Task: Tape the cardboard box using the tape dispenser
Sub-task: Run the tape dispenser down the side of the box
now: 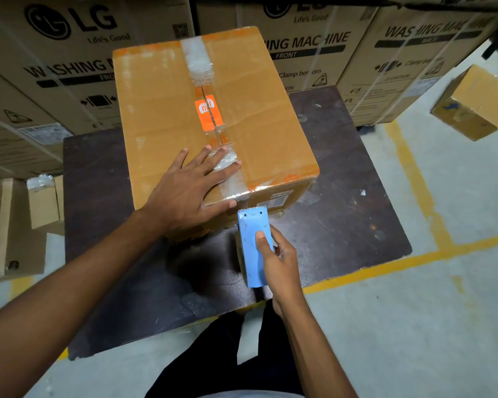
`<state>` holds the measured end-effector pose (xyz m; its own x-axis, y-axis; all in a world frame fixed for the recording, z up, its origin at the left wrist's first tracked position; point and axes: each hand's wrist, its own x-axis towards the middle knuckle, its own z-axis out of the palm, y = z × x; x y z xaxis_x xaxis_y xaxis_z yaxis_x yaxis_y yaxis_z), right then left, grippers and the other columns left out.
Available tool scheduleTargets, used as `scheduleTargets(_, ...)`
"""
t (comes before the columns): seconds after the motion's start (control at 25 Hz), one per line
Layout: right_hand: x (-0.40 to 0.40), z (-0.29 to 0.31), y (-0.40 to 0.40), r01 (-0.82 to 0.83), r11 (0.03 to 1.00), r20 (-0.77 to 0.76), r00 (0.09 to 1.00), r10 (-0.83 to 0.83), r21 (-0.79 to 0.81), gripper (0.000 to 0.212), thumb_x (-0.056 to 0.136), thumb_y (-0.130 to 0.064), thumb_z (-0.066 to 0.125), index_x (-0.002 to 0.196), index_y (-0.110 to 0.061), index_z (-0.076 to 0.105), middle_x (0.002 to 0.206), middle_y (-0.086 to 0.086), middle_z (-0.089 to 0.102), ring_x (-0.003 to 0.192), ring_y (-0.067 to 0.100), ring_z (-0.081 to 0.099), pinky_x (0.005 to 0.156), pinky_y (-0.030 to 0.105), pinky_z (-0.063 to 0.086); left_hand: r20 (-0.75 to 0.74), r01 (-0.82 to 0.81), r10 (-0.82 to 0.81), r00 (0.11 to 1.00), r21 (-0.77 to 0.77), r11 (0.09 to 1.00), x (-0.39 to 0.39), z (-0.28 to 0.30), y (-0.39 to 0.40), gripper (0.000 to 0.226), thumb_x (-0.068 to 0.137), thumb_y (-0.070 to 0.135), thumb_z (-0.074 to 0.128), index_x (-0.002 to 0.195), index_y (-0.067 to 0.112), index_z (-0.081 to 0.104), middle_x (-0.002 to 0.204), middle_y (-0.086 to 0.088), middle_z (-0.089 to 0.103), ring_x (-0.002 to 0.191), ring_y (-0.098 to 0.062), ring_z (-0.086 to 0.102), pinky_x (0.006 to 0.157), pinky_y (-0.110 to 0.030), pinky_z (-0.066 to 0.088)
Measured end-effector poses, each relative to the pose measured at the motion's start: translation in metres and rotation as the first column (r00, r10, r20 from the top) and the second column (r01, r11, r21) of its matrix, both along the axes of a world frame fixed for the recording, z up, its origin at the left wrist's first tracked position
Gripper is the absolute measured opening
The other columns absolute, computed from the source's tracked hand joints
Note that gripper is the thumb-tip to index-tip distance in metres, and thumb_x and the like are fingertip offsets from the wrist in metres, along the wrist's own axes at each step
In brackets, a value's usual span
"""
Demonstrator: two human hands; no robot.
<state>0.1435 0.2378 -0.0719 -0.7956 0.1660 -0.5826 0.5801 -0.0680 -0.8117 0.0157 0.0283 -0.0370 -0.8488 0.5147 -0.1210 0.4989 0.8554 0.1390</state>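
A brown cardboard box point(161, 110) stands on a dark table point(342, 196), flaps closed, with an orange sticker and patches of clear tape along its centre seam. My left hand point(190, 188) lies flat on the near part of the lid, fingers spread over the crinkled tape at the seam's near end. My right hand point(279, 262) grips a blue tape dispenser point(255, 242), whose toothed blade points at the box's near face, just short of it.
Large printed washing-machine cartons point(69, 53) form a wall behind and left of the table. A small cardboard box point(475, 104) sits on the floor at the right. Yellow lines point(414, 173) mark the grey floor. Smaller cartons point(43, 202) stand at the left.
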Motion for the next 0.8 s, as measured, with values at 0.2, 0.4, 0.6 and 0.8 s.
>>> scheduleTargets(0.2,-0.003,0.005,0.005,0.005,1.000,-0.023,1.000,-0.004,0.023,0.022,0.102,-0.033,0.065,0.122,-0.039,0.073,0.109,-0.011,0.080,0.096,0.009,0.074,0.069,0.018,0.055,0.020,0.045,-0.045,0.999,0.017,0.999,-0.003,-0.004,-0.006,0.085,0.097,0.077,0.034,0.170,0.040,0.011,0.181,-0.003,0.011,0.166,-0.032,0.013,0.130,-0.065,0.010)
scheduleTargets(0.4,-0.007,0.009,0.006,-0.004,1.000,0.007,1.000,0.004,0.017,0.013,0.104,-0.034,0.062,0.114,-0.039,0.068,0.117,-0.010,0.074,0.107,0.014,0.071,0.081,0.028,0.059,0.095,0.065,-0.073,0.993,0.087,0.994,-0.007,-0.005,-0.012,0.081,0.099,0.074,0.030,0.170,0.042,0.009,0.181,-0.001,0.002,0.167,-0.028,0.002,0.131,-0.065,0.002)
scheduleTargets(0.6,-0.009,0.023,0.008,-0.021,0.995,-0.055,0.998,0.026,0.093,0.056,0.072,-0.060,0.086,0.116,-0.033,0.066,0.111,-0.011,0.074,0.104,0.010,0.072,0.085,0.035,0.065,0.117,0.031,-0.050,0.992,0.156,0.987,-0.007,-0.003,-0.012,0.070,0.104,0.066,0.028,0.169,0.042,0.018,0.180,0.001,0.005,0.167,-0.027,0.004,0.131,-0.065,0.002)
scheduleTargets(0.8,-0.017,0.045,0.013,-0.054,0.978,-0.105,0.992,0.076,0.199,0.059,0.065,-0.063,0.087,0.107,-0.032,0.061,0.104,-0.008,0.069,0.098,0.011,0.069,0.076,0.030,0.061,0.220,-0.037,-0.020,0.975,0.251,0.967,-0.008,0.005,-0.014,0.065,0.105,0.063,0.028,0.167,0.043,0.025,0.179,0.005,0.008,0.167,-0.021,0.004,0.131,-0.061,-0.002)
